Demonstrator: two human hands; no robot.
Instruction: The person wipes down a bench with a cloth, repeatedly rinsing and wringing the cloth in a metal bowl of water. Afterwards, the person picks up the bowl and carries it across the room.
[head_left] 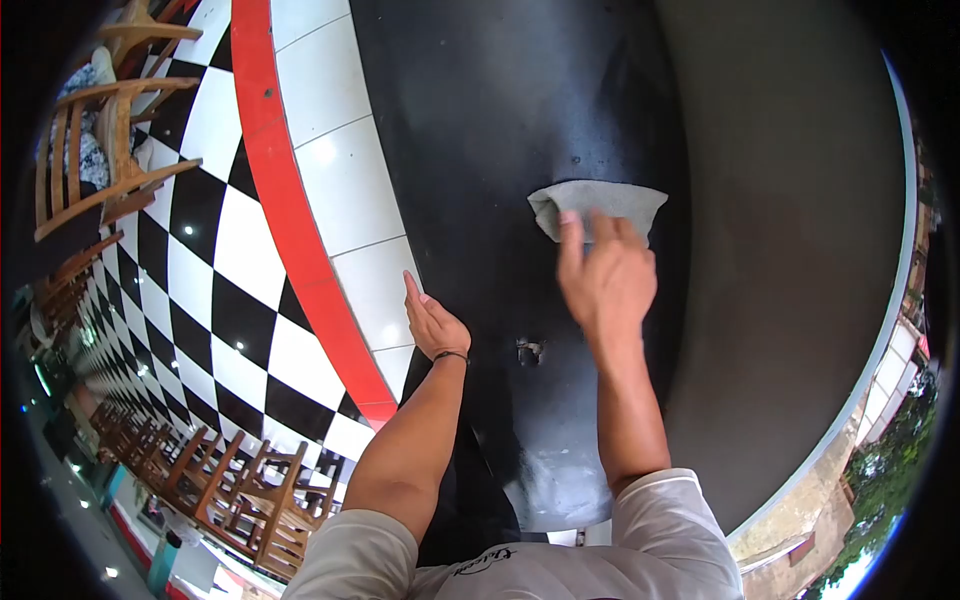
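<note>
On black panel, right grip half-open on cloth, left grip open, empty; shirt lettering illegible.

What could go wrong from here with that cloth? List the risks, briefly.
The thin grey cloth might snag on the small, ragged-looking spot in the smooth black surface if the bare right hand drags it back there. The bare left hand, at that surface's edge beside the white tiles, could slip off if leaned on.

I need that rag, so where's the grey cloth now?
In the head view, the grey cloth lies on the black surface, under the fingers of the right hand, right of the white tiles.
</note>
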